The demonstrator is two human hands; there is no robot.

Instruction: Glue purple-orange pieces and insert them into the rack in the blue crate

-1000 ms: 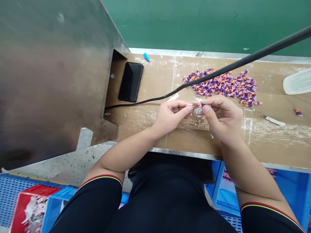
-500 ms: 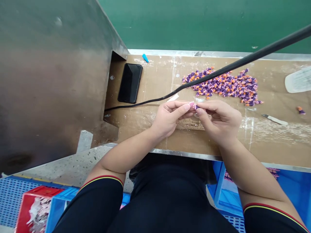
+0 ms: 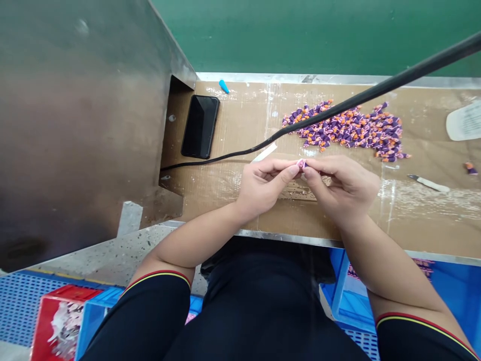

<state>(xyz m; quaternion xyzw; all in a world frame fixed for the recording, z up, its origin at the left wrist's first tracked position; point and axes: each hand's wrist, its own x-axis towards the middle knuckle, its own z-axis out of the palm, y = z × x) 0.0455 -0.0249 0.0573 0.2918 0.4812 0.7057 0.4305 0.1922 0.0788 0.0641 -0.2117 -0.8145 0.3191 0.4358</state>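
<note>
Between the fingertips of both hands is a small pink and purple piece [image 3: 301, 164], partly hidden by the fingers. My left hand [image 3: 263, 185] pinches its pink side with thumb and forefinger. My right hand [image 3: 340, 185] grips the purple side the same way. Beyond the hands lies a pile of small purple, orange and pink pieces [image 3: 345, 133] on the brown bench top [image 3: 240, 195]. A white strip [image 3: 265, 152] rests just past my left fingers.
A black cable [image 3: 326, 118] crosses above the bench. At left stand a metal housing [image 3: 93, 125] and a black phone [image 3: 200, 127]. To the right lie a white-handled knife [image 3: 429, 183], one loose piece [image 3: 470, 168] and a white container [image 3: 464, 123]. A blue cap [image 3: 223, 86] lies at the back.
My left fingertips have come closer to the right ones, and the pink part now sits against the purple one. The view has shifted slightly.
</note>
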